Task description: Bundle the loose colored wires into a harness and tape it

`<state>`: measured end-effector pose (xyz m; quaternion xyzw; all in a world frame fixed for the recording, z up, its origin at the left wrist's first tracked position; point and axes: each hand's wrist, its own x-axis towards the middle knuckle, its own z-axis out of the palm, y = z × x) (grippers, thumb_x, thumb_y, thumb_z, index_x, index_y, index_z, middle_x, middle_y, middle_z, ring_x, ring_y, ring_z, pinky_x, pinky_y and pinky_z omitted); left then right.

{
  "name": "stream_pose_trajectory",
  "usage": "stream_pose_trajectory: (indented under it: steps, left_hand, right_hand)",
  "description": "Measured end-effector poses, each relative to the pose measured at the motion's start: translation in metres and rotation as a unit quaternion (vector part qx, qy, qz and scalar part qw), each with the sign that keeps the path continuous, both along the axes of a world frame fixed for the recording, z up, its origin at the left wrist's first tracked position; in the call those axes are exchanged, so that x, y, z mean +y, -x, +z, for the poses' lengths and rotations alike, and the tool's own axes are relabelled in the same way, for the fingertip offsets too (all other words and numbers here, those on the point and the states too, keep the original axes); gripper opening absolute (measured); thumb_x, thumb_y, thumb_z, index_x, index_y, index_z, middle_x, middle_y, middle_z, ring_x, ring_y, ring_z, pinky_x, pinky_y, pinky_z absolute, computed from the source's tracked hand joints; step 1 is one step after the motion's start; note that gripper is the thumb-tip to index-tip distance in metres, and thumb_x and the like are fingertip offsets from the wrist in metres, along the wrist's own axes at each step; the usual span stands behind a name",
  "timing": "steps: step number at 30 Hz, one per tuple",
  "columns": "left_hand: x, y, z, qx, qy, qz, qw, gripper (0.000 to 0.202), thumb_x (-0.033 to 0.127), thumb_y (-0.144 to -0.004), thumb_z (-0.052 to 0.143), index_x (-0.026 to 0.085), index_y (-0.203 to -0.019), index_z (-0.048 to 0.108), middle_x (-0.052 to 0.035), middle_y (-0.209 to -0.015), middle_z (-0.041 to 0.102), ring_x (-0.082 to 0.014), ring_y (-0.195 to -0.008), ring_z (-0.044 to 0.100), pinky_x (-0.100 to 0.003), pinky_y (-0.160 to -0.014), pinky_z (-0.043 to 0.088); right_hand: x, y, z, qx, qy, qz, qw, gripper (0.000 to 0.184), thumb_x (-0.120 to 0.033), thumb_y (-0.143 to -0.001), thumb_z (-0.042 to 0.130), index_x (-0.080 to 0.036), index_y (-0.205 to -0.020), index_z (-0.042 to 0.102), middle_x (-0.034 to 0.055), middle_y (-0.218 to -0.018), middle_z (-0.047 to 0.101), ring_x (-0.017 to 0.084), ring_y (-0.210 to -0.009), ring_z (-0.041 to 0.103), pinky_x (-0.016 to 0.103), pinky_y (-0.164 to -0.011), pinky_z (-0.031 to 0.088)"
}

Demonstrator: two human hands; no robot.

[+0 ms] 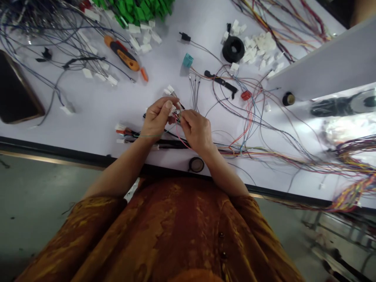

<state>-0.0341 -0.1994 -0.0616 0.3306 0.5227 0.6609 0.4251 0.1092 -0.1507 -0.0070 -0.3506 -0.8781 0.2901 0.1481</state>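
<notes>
My left hand [157, 117] is closed on a small white connector [172, 111], pinched between thumb and fingers. Close beside it, my right hand [197, 131] is closed on thin wires [177, 116] that meet the connector; its fingertips partly hide them. A pink wire [179, 135] loops down between the hands, and a green wire [147, 136] crosses my left wrist. Under my hands runs a black-sleeved wire bundle [173, 143], with white and orange plugs [121, 127] at its left end. Another white connector [169, 90] lies just beyond my fingers.
Loose wires [258, 121] spread to the right, near a teal connector [188, 60], a red connector [246, 95] and a black tape roll [233, 49]. An orange-handled screwdriver [122, 53], green connectors [138, 11] and a phone [17, 90] lie left. A white panel [323, 62] rises at right.
</notes>
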Motion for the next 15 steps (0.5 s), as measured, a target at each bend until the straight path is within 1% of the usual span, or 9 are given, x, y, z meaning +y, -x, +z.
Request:
stream_pose_trajectory:
  steps: [3, 6, 8, 11, 13, 15]
  left_hand:
    - [0.000, -0.001, 0.001, -0.031, 0.022, -0.006, 0.999, 0.034, 0.055, -0.091, 0.065, 0.023, -0.098, 0.072, -0.0023, -0.083, 0.067, -0.0082, -0.060, 0.056, -0.019, -0.049, 0.043]
    - [-0.002, -0.002, 0.002, -0.078, 0.018, 0.004, 0.997, 0.035, 0.058, -0.088, 0.067, 0.024, -0.093, 0.073, -0.0008, -0.080, 0.065, -0.0073, -0.058, 0.053, -0.019, -0.049, 0.043]
    - [-0.003, -0.004, 0.003, -0.074, 0.017, 0.002, 0.997, 0.035, 0.059, -0.086, 0.069, 0.025, -0.093, 0.074, -0.0004, -0.079, 0.064, -0.0070, -0.057, 0.051, -0.020, -0.049, 0.042]
    - [-0.003, -0.006, 0.006, -0.053, 0.027, 0.003, 0.998, 0.036, 0.058, -0.085, 0.072, 0.022, -0.091, 0.072, -0.0006, -0.078, 0.063, -0.0069, -0.056, 0.050, -0.021, -0.050, 0.041]
    - [0.000, -0.004, 0.010, -0.079, 0.028, 0.019, 0.996, 0.037, 0.056, -0.085, 0.072, 0.019, -0.086, 0.068, -0.0004, -0.077, 0.061, -0.0069, -0.057, 0.049, -0.021, -0.049, 0.041]
    - [0.003, 0.004, 0.014, -0.097, 0.033, 0.057, 0.993, 0.033, 0.050, -0.087, 0.070, 0.018, -0.082, 0.064, 0.0003, -0.077, 0.059, -0.0064, -0.056, 0.048, -0.020, -0.048, 0.039]
  right_hand:
    - [-0.001, 0.001, -0.003, -0.006, -0.002, -0.006, 1.000, 0.030, -0.034, -0.107, 0.040, -0.021, -0.089, 0.060, 0.0041, -0.092, 0.065, 0.016, -0.084, 0.057, 0.029, -0.072, 0.037]
    - [-0.001, 0.001, -0.007, 0.000, 0.002, 0.003, 1.000, 0.030, -0.034, -0.107, 0.039, -0.021, -0.092, 0.061, 0.0041, -0.094, 0.066, 0.016, -0.085, 0.059, 0.029, -0.074, 0.038]
    - [-0.001, -0.001, -0.010, 0.017, -0.001, 0.004, 1.000, 0.030, -0.033, -0.107, 0.038, -0.022, -0.094, 0.062, 0.0042, -0.095, 0.067, 0.016, -0.085, 0.060, 0.030, -0.073, 0.040]
    - [-0.001, 0.000, -0.016, 0.034, -0.008, -0.004, 0.999, 0.026, -0.033, -0.104, 0.042, -0.024, -0.091, 0.063, 0.0052, -0.095, 0.069, 0.017, -0.084, 0.063, 0.031, -0.071, 0.042]
    - [-0.001, 0.000, -0.020, 0.047, -0.001, -0.003, 0.999, 0.024, -0.033, -0.102, 0.045, -0.026, -0.087, 0.063, 0.0054, -0.093, 0.070, 0.017, -0.083, 0.064, 0.031, -0.070, 0.043]
    - [0.002, -0.004, -0.021, 0.092, 0.010, 0.000, 0.996, 0.023, -0.033, -0.102, 0.046, -0.027, -0.090, 0.065, 0.0046, -0.091, 0.071, 0.016, -0.084, 0.066, 0.029, -0.073, 0.047]
